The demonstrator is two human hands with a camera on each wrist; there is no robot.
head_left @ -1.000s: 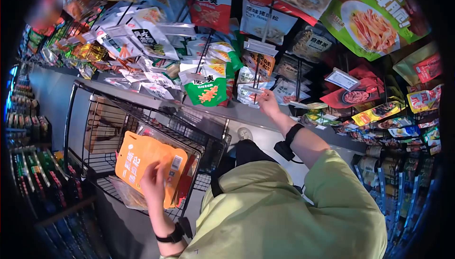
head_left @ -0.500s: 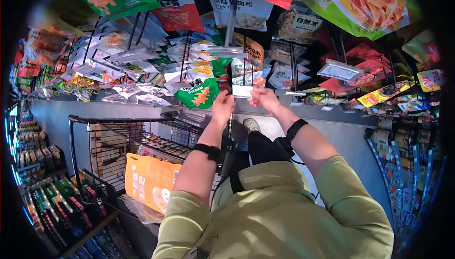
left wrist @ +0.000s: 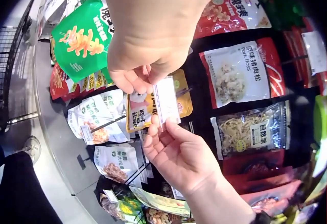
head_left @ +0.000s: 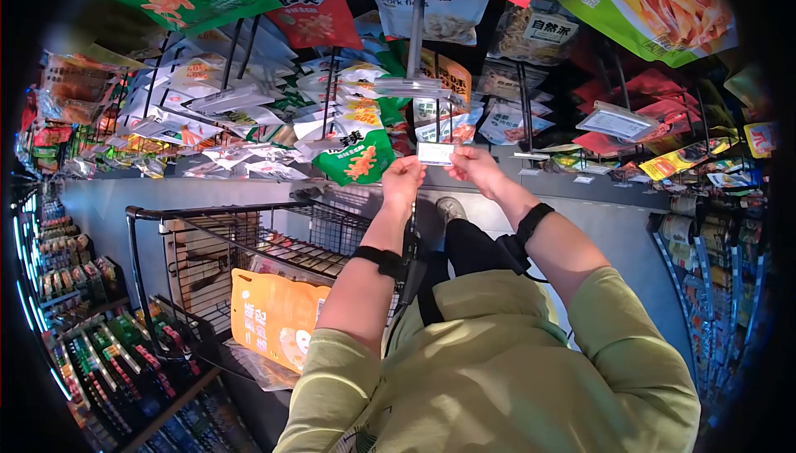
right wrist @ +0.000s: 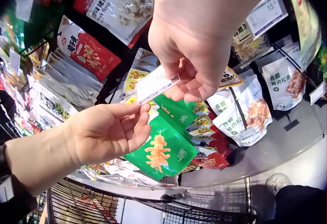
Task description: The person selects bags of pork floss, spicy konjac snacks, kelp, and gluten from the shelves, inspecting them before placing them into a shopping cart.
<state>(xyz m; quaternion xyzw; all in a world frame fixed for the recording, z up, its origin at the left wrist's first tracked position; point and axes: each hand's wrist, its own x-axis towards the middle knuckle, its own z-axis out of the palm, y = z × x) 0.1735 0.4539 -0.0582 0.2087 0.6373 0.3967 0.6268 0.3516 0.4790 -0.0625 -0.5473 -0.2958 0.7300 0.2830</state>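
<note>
A small white price tag [head_left: 435,154] is held between both hands in front of the snack rack. My left hand [head_left: 404,182] pinches its left end between thumb and fingers, and my right hand [head_left: 478,172] pinches the right end. In the left wrist view the tag [left wrist: 166,100] overlaps an orange-yellow pouch [left wrist: 182,84] hanging behind it. Just left of the hands in the head view hangs a green snack bag [head_left: 352,159]. White pouches [right wrist: 249,112] hang close by on hooks in the right wrist view.
A black wire shopping cart [head_left: 217,214] stands to the left, with an orange bag [head_left: 274,320] in it. Bags of pork floss [head_left: 427,13] and a large green bag [head_left: 655,5] hang higher up. More shelves [head_left: 108,353] line the left side.
My left hand has left the orange bag in the cart and come up to the tag, joining the right hand there. Over the last half second both hands barely moved.
</note>
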